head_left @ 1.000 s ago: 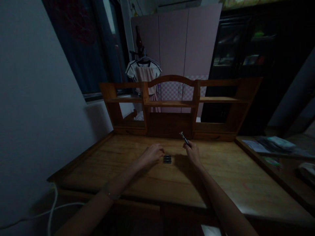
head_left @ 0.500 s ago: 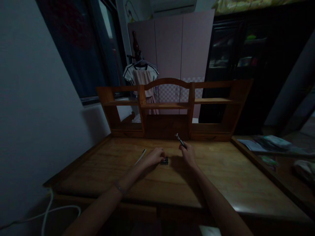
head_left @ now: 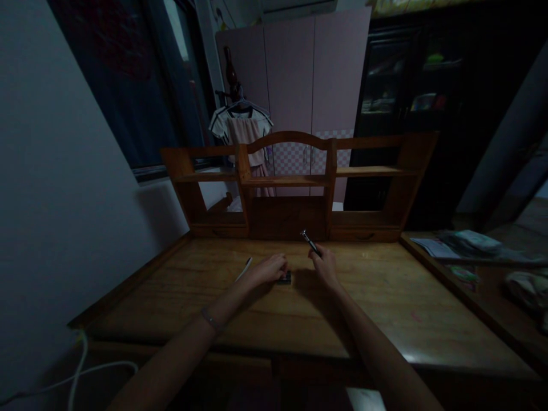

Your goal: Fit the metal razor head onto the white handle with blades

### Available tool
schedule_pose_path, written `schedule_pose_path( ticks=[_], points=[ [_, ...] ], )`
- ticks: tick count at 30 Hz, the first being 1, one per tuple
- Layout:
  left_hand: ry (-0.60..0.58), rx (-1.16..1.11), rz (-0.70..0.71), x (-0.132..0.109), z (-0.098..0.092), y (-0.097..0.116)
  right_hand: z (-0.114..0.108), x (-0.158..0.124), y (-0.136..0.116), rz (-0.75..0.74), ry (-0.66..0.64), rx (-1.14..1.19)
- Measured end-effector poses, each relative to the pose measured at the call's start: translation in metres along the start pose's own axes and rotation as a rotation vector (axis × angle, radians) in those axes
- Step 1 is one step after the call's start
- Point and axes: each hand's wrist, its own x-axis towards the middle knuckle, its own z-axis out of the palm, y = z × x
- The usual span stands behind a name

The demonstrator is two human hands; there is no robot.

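Note:
My right hand [head_left: 325,266] is closed round the dark handle of a slim tool with a shiny metal head [head_left: 309,241]. The head points up and to the left, above the desk; its exact kind is too small and dim to tell. My left hand [head_left: 272,267] has its fingers bent down and together over a small dark case [head_left: 285,278], which lies on the desk. Whether those fingers pinch something from the case is hidden. Left of that hand, a thin white stick with a dark tip [head_left: 244,268] lies partly behind the forearm.
A wooden desk [head_left: 385,302] lies under both hands, with a wooden shelf unit [head_left: 287,181] along its back edge. To the right, a lower surface carries papers [head_left: 432,248] and a plastic bag [head_left: 477,241]. A white cable [head_left: 107,365] hangs at the lower left.
The view has shifted slightly. My left fingers cover a bit more of the small dark case. My right hand keeps the tool in nearly the same pose.

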Motion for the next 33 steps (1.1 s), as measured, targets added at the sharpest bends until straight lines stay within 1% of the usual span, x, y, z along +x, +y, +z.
schedule_pose_path(
  ticks=[3, 6, 9, 11, 13, 15, 17, 20, 23, 24, 26, 30, 33],
  points=[
    [-0.005, 0.003, 0.015, -0.004, -0.005, 0.008, 0.000, 0.000, 0.000, 0.008, 0.004, 0.005],
    [0.025, 0.005, 0.045, -0.009, -0.006, 0.013, -0.001, 0.000, 0.000, 0.021, 0.004, 0.008],
    [0.085, -0.054, 0.038, -0.007, -0.003, 0.007, 0.000, 0.001, 0.001, 0.027, 0.002, 0.003],
    [0.114, -0.197, 0.011, -0.001, -0.001, -0.004, 0.001, 0.003, 0.002, 0.043, -0.017, -0.010],
    [0.115, -0.418, -0.054, 0.006, 0.000, -0.018, 0.003, 0.004, 0.003, 0.071, -0.051, -0.025],
    [0.111, -0.533, -0.075, 0.012, 0.001, -0.033, 0.006, 0.005, 0.003, 0.090, -0.082, -0.033],
    [0.117, -0.773, -0.118, 0.017, 0.002, -0.045, 0.008, 0.006, 0.003, 0.105, -0.113, -0.023],
    [0.182, -1.148, -0.171, 0.024, 0.007, -0.056, 0.009, 0.006, 0.000, 0.110, -0.186, 0.038],
    [0.278, -1.408, -0.179, 0.030, 0.014, -0.059, 0.010, 0.008, -0.005, 0.091, -0.255, 0.160],
    [0.302, -1.457, -0.181, 0.032, 0.016, -0.060, 0.011, 0.008, -0.007, 0.094, -0.272, 0.201],
    [0.308, -1.514, -0.199, 0.034, 0.019, -0.059, 0.012, 0.009, -0.010, 0.120, -0.300, 0.272],
    [0.255, -1.564, -0.232, 0.030, 0.021, -0.053, 0.014, 0.010, -0.015, 0.182, -0.355, 0.420],
    [0.203, -1.590, -0.226, 0.025, 0.020, -0.047, 0.014, 0.009, -0.015, 0.239, -0.392, 0.540]
  ],
)
